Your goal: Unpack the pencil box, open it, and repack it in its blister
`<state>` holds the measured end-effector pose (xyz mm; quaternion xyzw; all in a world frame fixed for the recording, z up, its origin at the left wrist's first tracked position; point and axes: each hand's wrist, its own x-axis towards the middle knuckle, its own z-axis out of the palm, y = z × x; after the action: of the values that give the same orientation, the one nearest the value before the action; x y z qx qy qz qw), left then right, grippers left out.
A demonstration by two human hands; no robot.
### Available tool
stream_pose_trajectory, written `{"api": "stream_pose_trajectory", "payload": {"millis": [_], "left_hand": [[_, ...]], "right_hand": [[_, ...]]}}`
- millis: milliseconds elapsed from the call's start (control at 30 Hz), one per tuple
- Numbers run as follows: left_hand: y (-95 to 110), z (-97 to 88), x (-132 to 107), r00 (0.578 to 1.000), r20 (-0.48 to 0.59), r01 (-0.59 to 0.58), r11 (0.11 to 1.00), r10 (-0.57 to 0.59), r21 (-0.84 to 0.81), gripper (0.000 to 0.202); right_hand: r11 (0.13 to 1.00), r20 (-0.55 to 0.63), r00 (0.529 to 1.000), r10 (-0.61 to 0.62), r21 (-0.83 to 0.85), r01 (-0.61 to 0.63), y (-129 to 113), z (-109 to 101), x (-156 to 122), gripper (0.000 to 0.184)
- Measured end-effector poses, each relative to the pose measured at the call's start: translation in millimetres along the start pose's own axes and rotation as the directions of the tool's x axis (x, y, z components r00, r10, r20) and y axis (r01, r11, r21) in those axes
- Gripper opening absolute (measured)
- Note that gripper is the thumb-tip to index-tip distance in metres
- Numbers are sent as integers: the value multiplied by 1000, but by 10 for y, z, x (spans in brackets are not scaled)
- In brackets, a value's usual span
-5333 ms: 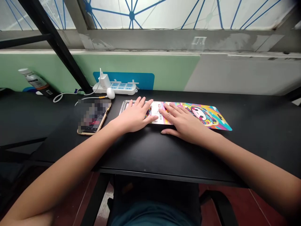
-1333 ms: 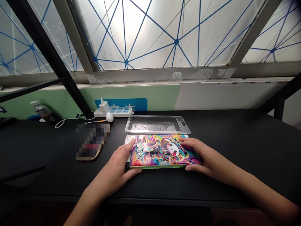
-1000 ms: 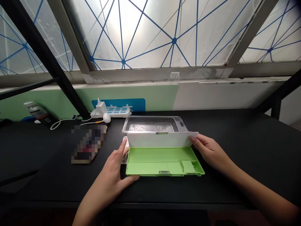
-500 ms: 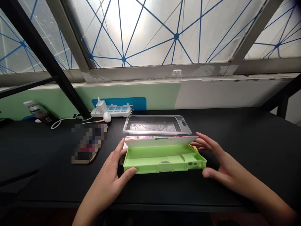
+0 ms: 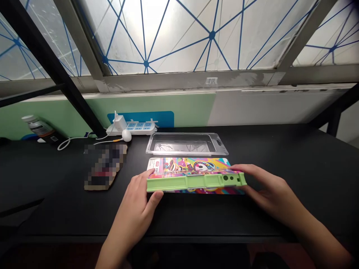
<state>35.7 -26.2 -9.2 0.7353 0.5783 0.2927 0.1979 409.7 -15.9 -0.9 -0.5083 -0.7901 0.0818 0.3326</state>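
A green pencil case (image 5: 196,182) with a colourful cartoon lid is lifted a little above the black desk (image 5: 280,157), its green front side turned toward me. My left hand (image 5: 138,201) grips its left end, thumb on the green edge. My right hand (image 5: 269,190) holds its right end, fingers wrapped behind. Under the case lies a colourful printed card (image 5: 190,164). Behind it sits a clear plastic blister tray (image 5: 186,144), empty.
A phone (image 5: 104,168) lies to the left of the case. At the back left are a white power strip (image 5: 134,127) with a plug and cable, and a lying bottle (image 5: 37,127). A black diagonal frame bar (image 5: 56,71) rises at left before the window.
The case lid was opened and then shut again. Both hands have now tipped the closed case up, so its green side faces me.
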Motion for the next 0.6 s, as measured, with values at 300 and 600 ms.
{"api": "stream_pose_trajectory", "payload": {"millis": [300, 600], "left_hand": [[-7, 36, 56, 999, 28, -36, 995, 33, 98, 53], [-13, 38, -10, 998, 48, -50, 999, 50, 3, 108]], "right_hand": [[977, 98, 973, 207, -78, -200, 36, 45, 79, 36], [957, 55, 983, -174, -226, 182, -404, 160, 295, 22]]}}
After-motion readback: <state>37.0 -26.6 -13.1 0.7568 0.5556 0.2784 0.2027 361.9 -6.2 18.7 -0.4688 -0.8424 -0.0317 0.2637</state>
